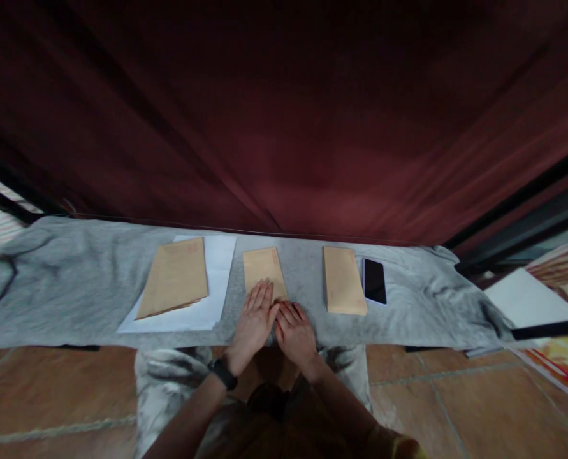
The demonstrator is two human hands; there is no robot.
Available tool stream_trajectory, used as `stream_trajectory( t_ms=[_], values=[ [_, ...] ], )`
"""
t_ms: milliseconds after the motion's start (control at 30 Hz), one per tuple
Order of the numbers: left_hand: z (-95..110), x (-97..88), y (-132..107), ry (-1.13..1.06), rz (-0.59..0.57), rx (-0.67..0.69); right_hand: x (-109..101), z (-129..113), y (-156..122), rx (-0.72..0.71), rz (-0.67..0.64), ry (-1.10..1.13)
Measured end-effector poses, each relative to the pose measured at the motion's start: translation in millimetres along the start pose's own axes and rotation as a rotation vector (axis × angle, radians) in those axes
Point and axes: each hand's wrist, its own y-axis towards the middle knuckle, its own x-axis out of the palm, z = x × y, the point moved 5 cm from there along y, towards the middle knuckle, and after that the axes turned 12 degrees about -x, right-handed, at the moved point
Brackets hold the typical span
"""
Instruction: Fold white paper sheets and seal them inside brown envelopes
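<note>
A brown paper envelope [263,262] lies in front of me on the grey cloth, its near end covered by my hands. My left hand [257,319], with a dark band at the wrist, rests flat on it with the fingers stretched out. Beside it, at the envelope's near right corner, lies my right hand [295,331], also flat with fingers extended. The thumbs meet or nearly meet. To the right is a stack of brown envelopes [345,280]. On the left, larger brown envelopes [177,278] lie on white paper sheets [221,268].
A phone [374,281] with a dark screen lies beside the right stack. The grey cloth [73,280] covers a narrow table. Behind it hangs a dark red curtain [284,159]. White paper [527,298] and a colourful printed item [563,363] are at the far right.
</note>
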Motion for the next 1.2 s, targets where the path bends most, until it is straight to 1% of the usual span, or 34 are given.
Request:
stream_trajectory(
  t_ms=[67,133,200,267,367,467,533,600,667,733,800,867,967,1067,1133,1200],
  values=[
    [2,4.1,23,0.034,-0.031,-0.015,0,0,0,-0.004,0.018,-0.006],
    [4,10.5,40,0.073,-0.073,-0.024,1,1,0,-0.009,0.032,-0.018],
    [6,16.3,50,0.101,-0.099,-0.022,2,1,-1,-0.015,0.042,-0.028],
    [11,20.0,54,0.108,-0.115,0.0,4,2,-1,-0.021,0.044,-0.032],
    [17,21.4,54,0.081,-0.142,0.05,5,2,-2,-0.022,0.041,-0.029],
    [16,18.0,47,0.009,-0.174,0.077,5,1,-2,-0.012,0.042,-0.032],
    [11,13.7,34,-0.079,-0.194,0.085,5,1,-3,-0.006,0.037,-0.035],
    [1,7.3,15,-0.192,-0.176,0.049,5,1,-3,-0.002,0.029,-0.032],
    [-14,-0.5,-6,-0.318,-0.096,-0.071,5,1,-3,0.001,0.024,-0.026],
    [-30,-5.4,-29,-0.452,-0.025,-0.238,4,1,-3,0.003,0.014,-0.022],
    [-42,-5.2,-46,-0.607,-0.007,-0.414,4,1,-3,0.01,0.0,-0.014],
    [-49,-1.8,-56,-0.786,-0.02,-0.59,3,2,-2,0.018,-0.009,-0.003],
    [-52,2.5,-57,-1.067,-0.027,-0.825,1,1,-2,0.02,-0.014,0.007],
    [-52,1.3,-47,-1.24,-0.004,-0.988,0,1,-2,0.022,-0.01,-0.006],
    [-52,-0.8,-39,-1.257,-0.005,-1.038,0,1,-2,0.025,-0.002,-0.024],
    [-51,-2.1,-32,-1.213,-0.046,-1.024,0,1,-2,0.024,0.0,-0.04]
  ],
)
